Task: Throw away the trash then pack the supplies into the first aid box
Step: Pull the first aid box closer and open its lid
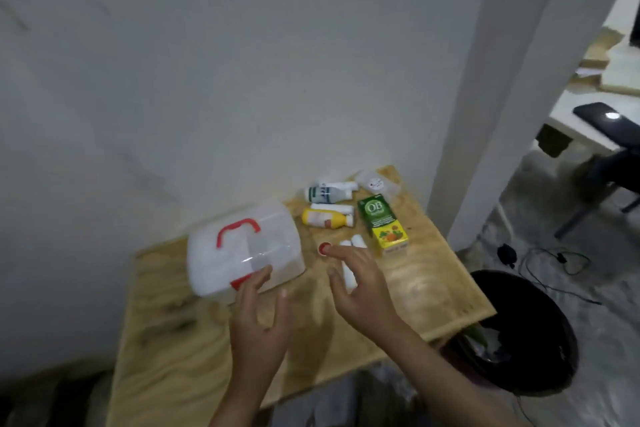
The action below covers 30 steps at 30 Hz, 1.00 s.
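Here, two bare forearms reach forward from the bottom edge over a plywood bench (194, 350). The left hand (259, 322) has its grip open, fingers spread, with the fingertips at the near red latch of the first aid box (242, 250); whether they touch it is unclear. The right hand (363, 291) is also open and empty, hovering over the white gauze rolls (349, 276) and partly hiding them.

The first aid box is translucent white with a red handle (238, 230), lid closed, sitting toward the left of the bench. Just right of it lies a small red cap (324, 248), close to the right index fingertip. Beyond the rolls, a green and yellow carton (382, 225) lies flat. Left of the carton a yellow bottle (323, 218) rests on its side, a white tube just behind it, then a white bottle with green label (325, 192). At the far corner sits a clear plastic packet (377, 184).

Beside the bench's right edge, on the grey floor, stands a black trash bin (530, 333) with crumpled wrappers inside. Black cables trail on the floor behind it. A plain white wall (207, 62) backs the bench, and a white pillar stands to the right. Past it are a white desk and a dark chair, blurred.
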Tool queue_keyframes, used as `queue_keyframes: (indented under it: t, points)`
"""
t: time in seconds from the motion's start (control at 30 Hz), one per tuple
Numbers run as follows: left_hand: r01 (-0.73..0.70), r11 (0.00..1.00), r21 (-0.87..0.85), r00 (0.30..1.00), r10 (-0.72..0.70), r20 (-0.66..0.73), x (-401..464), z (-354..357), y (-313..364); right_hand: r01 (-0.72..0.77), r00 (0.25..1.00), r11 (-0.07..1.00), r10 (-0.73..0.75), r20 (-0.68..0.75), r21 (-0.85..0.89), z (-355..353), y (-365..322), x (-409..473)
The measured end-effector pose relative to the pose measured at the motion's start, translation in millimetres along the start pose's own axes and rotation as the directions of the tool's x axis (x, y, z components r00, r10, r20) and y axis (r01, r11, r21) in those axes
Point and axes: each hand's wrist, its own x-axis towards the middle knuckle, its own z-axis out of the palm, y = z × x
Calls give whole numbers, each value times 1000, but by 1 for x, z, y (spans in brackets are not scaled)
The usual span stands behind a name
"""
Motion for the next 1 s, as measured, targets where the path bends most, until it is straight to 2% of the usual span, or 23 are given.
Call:
queue_keyframes:
  t: [0.1, 0.17, 0.27, 0.37, 0.47, 0.63, 0.8, 1.0]
  points:
    - [-36, 999, 9, 991, 37, -132, 7, -37, -25, 178, 973, 984, -171, 154, -33, 37, -9, 10]
    - [-91, 992, 83, 976, 106, -192, 15, -51, -44, 308, 931, 950, -289, 225, -57, 59, -4, 20]
    - [-110, 976, 189, 965, 151, -217, 29, -59, -76, 497, 842, 863, -454, 291, -92, 83, 14, 37]
    - [-105, 980, 169, 963, 142, -230, 36, -56, -106, 619, 755, 776, -546, 363, -120, 97, 35, 49]
    - [-176, 978, 113, 952, 198, -232, 38, -49, -133, 715, 677, 685, -628, 383, -140, 109, 53, 54]
    - [-250, 960, 123, 934, 273, -230, 41, -44, -159, 796, 603, 567, -720, 343, -211, 120, 63, 53]
    - [-220, 948, 230, 947, 264, -183, 39, -44, -163, 833, 553, 491, -746, 371, -254, 118, 66, 51]
    - [-215, 937, 276, 940, 275, -200, 37, -43, -160, 859, 509, 437, -780, 364, -266, 111, 62, 46]
